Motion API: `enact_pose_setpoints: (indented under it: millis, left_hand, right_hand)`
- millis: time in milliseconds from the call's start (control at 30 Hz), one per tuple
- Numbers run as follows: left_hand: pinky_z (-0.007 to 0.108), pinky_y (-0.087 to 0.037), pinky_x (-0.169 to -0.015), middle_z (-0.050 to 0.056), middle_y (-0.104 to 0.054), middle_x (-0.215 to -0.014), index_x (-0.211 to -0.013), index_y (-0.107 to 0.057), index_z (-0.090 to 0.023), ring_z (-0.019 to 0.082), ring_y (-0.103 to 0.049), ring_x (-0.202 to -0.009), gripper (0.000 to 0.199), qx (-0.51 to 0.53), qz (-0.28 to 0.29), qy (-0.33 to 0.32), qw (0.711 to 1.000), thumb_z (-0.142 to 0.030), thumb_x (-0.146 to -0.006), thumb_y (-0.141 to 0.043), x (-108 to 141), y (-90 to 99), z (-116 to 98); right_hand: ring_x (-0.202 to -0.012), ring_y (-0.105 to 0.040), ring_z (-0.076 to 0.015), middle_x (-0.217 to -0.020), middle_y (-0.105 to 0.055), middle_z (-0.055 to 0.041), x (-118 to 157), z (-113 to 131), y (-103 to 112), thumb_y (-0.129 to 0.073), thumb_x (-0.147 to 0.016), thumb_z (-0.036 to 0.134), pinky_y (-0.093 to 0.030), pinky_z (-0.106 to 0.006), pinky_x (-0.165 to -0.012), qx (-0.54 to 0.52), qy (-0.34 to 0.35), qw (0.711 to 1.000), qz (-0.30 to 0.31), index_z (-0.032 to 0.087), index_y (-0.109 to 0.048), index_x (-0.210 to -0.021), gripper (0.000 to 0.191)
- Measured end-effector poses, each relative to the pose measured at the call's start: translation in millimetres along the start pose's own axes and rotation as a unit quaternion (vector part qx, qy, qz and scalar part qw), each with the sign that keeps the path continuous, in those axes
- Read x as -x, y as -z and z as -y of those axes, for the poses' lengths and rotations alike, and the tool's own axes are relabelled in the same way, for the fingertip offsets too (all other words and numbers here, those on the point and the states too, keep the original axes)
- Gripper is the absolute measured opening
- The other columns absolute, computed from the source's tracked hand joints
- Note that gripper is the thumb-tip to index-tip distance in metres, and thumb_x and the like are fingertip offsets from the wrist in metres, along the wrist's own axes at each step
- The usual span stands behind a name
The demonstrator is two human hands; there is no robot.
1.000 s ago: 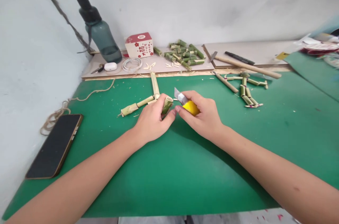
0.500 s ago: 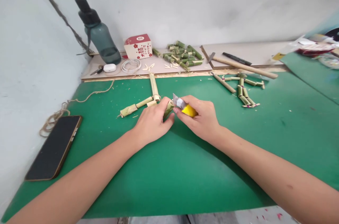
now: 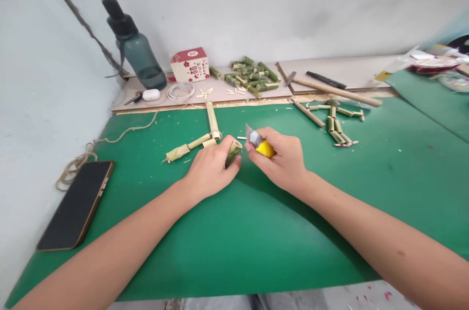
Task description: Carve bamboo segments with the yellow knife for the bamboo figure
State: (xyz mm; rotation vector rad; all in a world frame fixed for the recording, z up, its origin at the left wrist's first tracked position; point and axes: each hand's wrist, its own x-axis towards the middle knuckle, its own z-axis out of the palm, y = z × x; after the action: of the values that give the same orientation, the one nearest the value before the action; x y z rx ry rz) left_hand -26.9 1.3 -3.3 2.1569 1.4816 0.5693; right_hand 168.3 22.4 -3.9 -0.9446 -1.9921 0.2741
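My left hand (image 3: 212,166) is closed round a short green bamboo tube (image 3: 233,152), its open cut end pointing up and to the right. In my right hand (image 3: 282,156) is a yellow and grey utility knife (image 3: 262,144), blade out and tilted up, a little to the right of the tube and apart from it. Just beyond my left hand lies a jointed bamboo figure part (image 3: 212,122), pieces tied together with string. A small pale sliver (image 3: 241,138) rests on the green mat between tube and knife.
Along the back board stand a water bottle (image 3: 141,56), a red and white box (image 3: 189,64), cut bamboo pieces (image 3: 252,75) and a hammer (image 3: 337,90). A finished-looking bamboo figure (image 3: 335,127) lies at right beside a wooden-handled tool (image 3: 308,113). A phone (image 3: 76,205) and string (image 3: 75,168) lie at left.
The knife in my right hand has moved slightly right, away from the tube's end, uncovering the tube's opening and the pale sliver. My left hand has stayed in place.
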Motion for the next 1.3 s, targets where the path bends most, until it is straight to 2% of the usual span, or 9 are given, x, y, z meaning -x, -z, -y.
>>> enact_pose_setpoints:
  millis: [100,267,467,700,800,933,1067,1200,1300]
  left_hand:
    - [0.030,-0.032,-0.062,-0.004,-0.049,-0.070,-0.092,-0.043,-0.024,0.016,-0.047,-0.062,0.014,0.066,-0.013,0.012,0.998,-0.030,-0.093,-0.056,0.1,1.1,-0.5]
    - [0.029,-0.037,-0.063,-0.002,-0.052,-0.080,-0.095,-0.045,-0.023,0.014,-0.047,-0.067,0.018,0.227,-0.048,0.001,0.973,-0.037,-0.097,-0.057,0.0,-0.2,7.6]
    - [0.028,-0.038,-0.061,0.002,-0.053,-0.085,-0.099,-0.052,-0.022,0.014,-0.046,-0.071,0.036,0.356,-0.049,-0.034,0.933,-0.049,-0.109,-0.031,1.1,-6.0,16.7]
    - [0.027,-0.041,-0.060,0.003,-0.060,-0.092,-0.105,-0.052,-0.022,0.012,-0.051,-0.069,0.031,0.328,-0.074,-0.016,0.942,-0.050,-0.107,-0.041,-1.1,-6.3,14.9]
    - [0.025,-0.043,-0.060,0.002,-0.061,-0.095,-0.107,-0.050,-0.023,0.011,-0.051,-0.066,0.029,0.350,-0.094,-0.023,0.932,-0.051,-0.105,-0.048,-2.7,-7.4,14.6]
    - [0.023,-0.043,-0.056,0.000,-0.059,-0.097,-0.112,-0.048,-0.024,0.008,-0.050,-0.061,0.027,0.396,-0.122,-0.042,0.909,-0.049,-0.103,-0.055,-3.0,-10.3,15.3]
    - [0.024,-0.038,-0.051,-0.001,-0.056,-0.092,-0.117,-0.052,-0.024,0.007,-0.046,-0.057,0.028,0.403,-0.128,-0.035,0.906,-0.049,-0.105,-0.050,-1.9,-11.4,17.5]
    - [0.025,-0.038,-0.057,0.000,-0.053,-0.089,-0.119,-0.055,-0.024,0.010,-0.044,-0.064,0.028,0.392,-0.122,-0.030,0.912,-0.046,-0.106,-0.044,-2.1,-10.2,19.2]
    - [0.026,-0.040,-0.060,0.001,-0.052,-0.091,-0.124,-0.053,-0.023,0.012,-0.043,-0.067,0.031,0.350,-0.108,-0.032,0.930,-0.044,-0.106,-0.040,-2.3,-8.6,19.4]
  right_hand:
    - [-0.053,-0.046,-0.0095,-0.068,-0.063,0.0045,-3.6,-1.9,0.5,-0.065,-0.092,0.024,-0.037,-0.023,-0.054,0.006,-0.034,0.999,-0.019,0.022,-0.062,-0.087,0.006]
    - [-0.058,-0.050,-0.0116,-0.073,-0.066,0.0014,-4.6,-5.0,-2.3,-0.066,-0.094,0.032,-0.041,-0.024,-0.058,-0.015,-0.062,0.998,0.005,0.022,-0.065,-0.094,0.011]
    - [-0.057,-0.047,-0.0116,-0.071,-0.064,0.0018,-5.2,-7.4,-2.4,-0.064,-0.094,0.032,-0.039,-0.025,-0.058,-0.015,-0.079,0.997,0.004,0.021,-0.063,-0.091,0.011]
    - [-0.057,-0.049,-0.0107,-0.071,-0.063,0.0032,-2.5,-5.4,-4.8,-0.062,-0.090,0.022,-0.040,-0.023,-0.057,-0.016,-0.059,0.998,0.024,0.023,-0.060,-0.087,0.004]
    - [-0.056,-0.049,-0.0103,-0.070,-0.063,0.0039,-1.3,-2.6,-5.0,-0.062,-0.087,0.019,-0.039,-0.023,-0.056,-0.012,-0.051,0.998,0.026,0.023,-0.059,-0.087,0.006]
    - [-0.056,-0.049,-0.0102,-0.072,-0.063,0.0036,-2.4,0.1,-3.0,-0.063,-0.091,0.024,-0.039,-0.023,-0.056,-0.022,-0.054,0.998,0.026,0.023,-0.057,-0.087,0.008]
    - [-0.054,-0.043,-0.0097,-0.068,-0.058,0.0048,-3.4,-0.3,-2.2,-0.064,-0.095,0.032,-0.036,-0.023,-0.054,-0.028,-0.056,0.998,0.032,0.023,-0.055,-0.084,0.017]
    - [-0.054,-0.043,-0.0099,-0.066,-0.054,0.0058,-3.0,-1.2,-2.6,-0.065,-0.096,0.034,-0.035,-0.024,-0.055,-0.032,-0.059,0.995,0.069,0.023,-0.055,-0.086,0.018]
    - [-0.053,-0.042,-0.0105,-0.065,-0.052,0.0062,-3.6,-0.6,-1.9,-0.065,-0.096,0.037,-0.034,-0.024,-0.055,-0.032,-0.066,0.991,0.111,0.023,-0.056,-0.088,0.019]
